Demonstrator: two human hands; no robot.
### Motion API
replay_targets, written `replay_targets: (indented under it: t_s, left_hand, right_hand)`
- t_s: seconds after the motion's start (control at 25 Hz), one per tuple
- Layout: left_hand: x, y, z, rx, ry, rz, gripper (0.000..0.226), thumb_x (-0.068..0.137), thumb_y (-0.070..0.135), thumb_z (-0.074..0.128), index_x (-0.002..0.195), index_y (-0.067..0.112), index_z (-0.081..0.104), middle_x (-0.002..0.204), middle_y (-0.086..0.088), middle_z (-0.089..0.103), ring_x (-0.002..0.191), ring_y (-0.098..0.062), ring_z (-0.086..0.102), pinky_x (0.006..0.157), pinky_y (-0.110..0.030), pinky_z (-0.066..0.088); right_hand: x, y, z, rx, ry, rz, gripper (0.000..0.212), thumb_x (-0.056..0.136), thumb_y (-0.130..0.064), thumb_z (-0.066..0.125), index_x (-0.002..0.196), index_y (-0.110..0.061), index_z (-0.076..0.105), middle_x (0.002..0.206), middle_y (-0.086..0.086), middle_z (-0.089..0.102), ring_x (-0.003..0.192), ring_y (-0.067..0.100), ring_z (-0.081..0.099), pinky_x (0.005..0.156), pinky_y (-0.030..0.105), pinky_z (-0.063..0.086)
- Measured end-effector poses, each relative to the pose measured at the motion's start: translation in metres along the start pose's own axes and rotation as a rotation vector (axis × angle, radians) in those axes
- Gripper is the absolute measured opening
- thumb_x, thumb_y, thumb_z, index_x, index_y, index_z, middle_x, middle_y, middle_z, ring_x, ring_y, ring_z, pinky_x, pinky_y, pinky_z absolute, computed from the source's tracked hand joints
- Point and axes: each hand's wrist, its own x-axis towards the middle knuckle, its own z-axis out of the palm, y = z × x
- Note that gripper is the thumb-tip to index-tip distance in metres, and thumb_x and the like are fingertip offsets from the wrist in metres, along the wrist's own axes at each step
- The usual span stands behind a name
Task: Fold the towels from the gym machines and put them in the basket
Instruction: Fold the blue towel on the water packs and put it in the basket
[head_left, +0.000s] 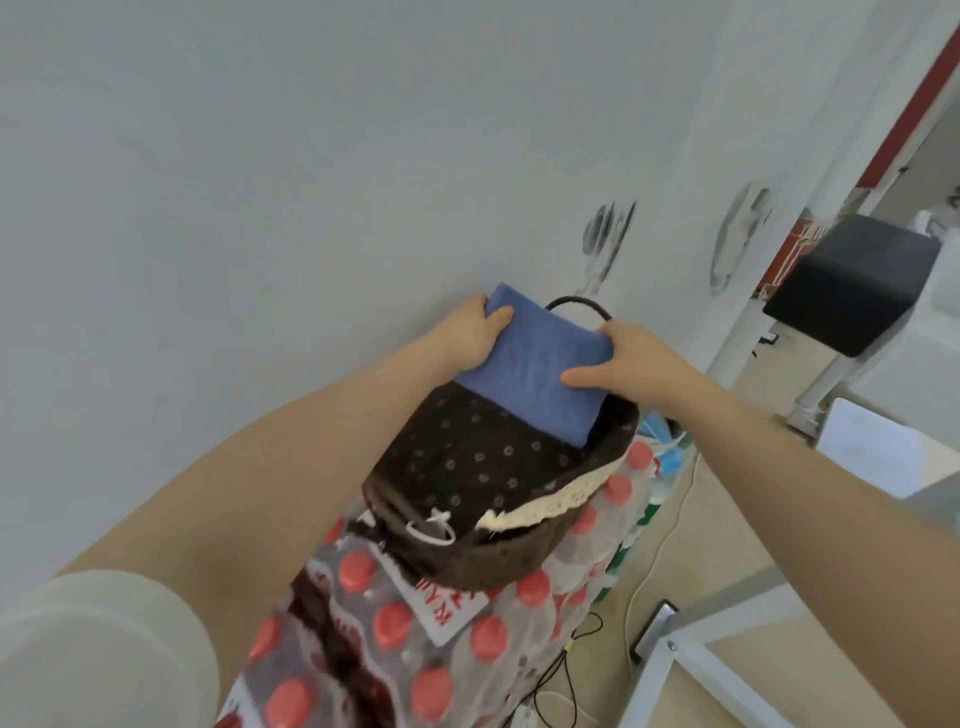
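Basket (498, 558) atop shrink-wrapped bottle packs (395, 639).

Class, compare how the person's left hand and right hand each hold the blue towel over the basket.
The left hand grips the blue towel's far corner, thumb curled on top; the right hand grips the near right edge, thumb lying flat. Both pinch the folded towel at the basket's far end.

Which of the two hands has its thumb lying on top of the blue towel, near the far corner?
The left hand: its thumb lies on the folded blue towel at the far corner. The right hand grips the nearer side edge instead, above the basket.
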Motion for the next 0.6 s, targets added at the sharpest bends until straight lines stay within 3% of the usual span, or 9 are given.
replay_targets:
  t_s: [0.08,0.16,0.24,0.28,0.36,0.44,0.52,0.56,0.6]
  left_hand:
    - [0.024,-0.008,0.021,0.002,-0.141,-0.075,0.040,0.092,0.030,0.044,0.119,0.001,0.048,0.124,-0.017,0.054,0.113,-0.030,0.051,0.087,-0.033,0.037]
    - [0.034,-0.014,0.034,-0.009,-0.277,-0.078,0.031,0.077,0.024,0.052,0.100,0.002,0.052,0.106,-0.018,0.058,0.098,-0.027,0.055,0.082,-0.036,0.043]
    - [0.036,-0.019,0.039,0.134,-0.344,-0.002,0.007,0.083,0.014,0.052,0.086,0.008,0.050,0.094,-0.013,0.053,0.089,-0.022,0.052,0.075,-0.032,0.039]
    - [0.037,-0.024,0.040,0.221,-0.334,0.022,0.011,0.088,0.014,0.051,0.094,0.006,0.051,0.099,-0.015,0.054,0.093,-0.024,0.052,0.075,-0.030,0.037]
    - [0.036,-0.032,0.042,0.377,-0.263,0.038,0.034,0.092,0.023,0.052,0.115,-0.001,0.046,0.115,-0.019,0.055,0.105,-0.030,0.053,0.076,-0.028,0.034]
    - [0.035,-0.030,0.044,0.604,-0.168,0.046,0.041,0.092,0.030,0.050,0.117,-0.003,0.045,0.119,-0.021,0.055,0.108,-0.034,0.054,0.078,-0.034,0.039]
    - [0.034,-0.014,0.042,0.855,-0.074,0.025,0.036,0.092,0.028,0.048,0.114,-0.001,0.052,0.119,-0.018,0.056,0.108,-0.033,0.056,0.079,-0.036,0.044]
    - [0.033,-0.006,0.039,0.936,-0.019,0.052,0.033,0.092,0.028,0.048,0.111,0.002,0.055,0.117,-0.015,0.058,0.107,-0.032,0.057,0.077,-0.035,0.044]
    - [0.032,-0.002,0.036,0.979,0.012,0.111,0.031,0.092,0.028,0.047,0.109,0.004,0.058,0.114,-0.014,0.059,0.105,-0.031,0.058,0.073,-0.033,0.042]
  right_hand:
    - [0.017,0.009,0.008,-0.329,-0.001,-0.011,0.043,0.077,-0.038,0.069,0.099,-0.007,0.049,0.087,0.005,0.052,0.085,0.026,0.051,0.067,0.033,0.037]
    - [0.023,0.013,0.020,-0.525,0.032,-0.058,0.042,0.079,-0.040,0.064,0.099,-0.008,0.047,0.090,0.009,0.059,0.092,0.031,0.054,0.065,0.033,0.035]
    - [0.026,0.017,0.029,-0.687,0.075,-0.093,0.044,0.082,-0.042,0.061,0.105,-0.008,0.045,0.102,0.012,0.063,0.103,0.032,0.052,0.068,0.035,0.034]
    - [0.025,0.018,0.033,-0.763,0.099,-0.124,0.043,0.083,-0.040,0.061,0.107,-0.008,0.045,0.104,0.012,0.063,0.106,0.032,0.051,0.071,0.036,0.035]
    - [0.028,0.022,0.042,-0.892,0.280,-0.337,0.032,0.077,-0.027,0.065,0.101,-0.011,0.052,0.099,0.011,0.063,0.097,0.030,0.057,0.073,0.036,0.041]
    - [0.030,0.020,0.047,-0.959,0.361,-0.723,0.019,0.073,-0.015,0.055,0.091,-0.013,0.059,0.094,0.010,0.063,0.084,0.029,0.060,0.068,0.036,0.043]
    - [0.034,0.018,0.047,-0.976,-0.005,-0.894,0.031,0.086,-0.016,0.047,0.116,-0.015,0.055,0.120,0.012,0.052,0.102,0.030,0.053,0.077,0.038,0.042]
    - [0.035,0.018,0.048,-1.033,-0.211,-0.806,0.040,0.092,-0.024,0.046,0.132,-0.018,0.043,0.135,0.011,0.040,0.114,0.029,0.045,0.085,0.038,0.039]
    - [0.036,0.016,0.048,-1.094,-0.313,-0.723,0.049,0.095,-0.033,0.044,0.141,-0.022,0.032,0.144,0.009,0.029,0.123,0.028,0.038,0.092,0.037,0.037]
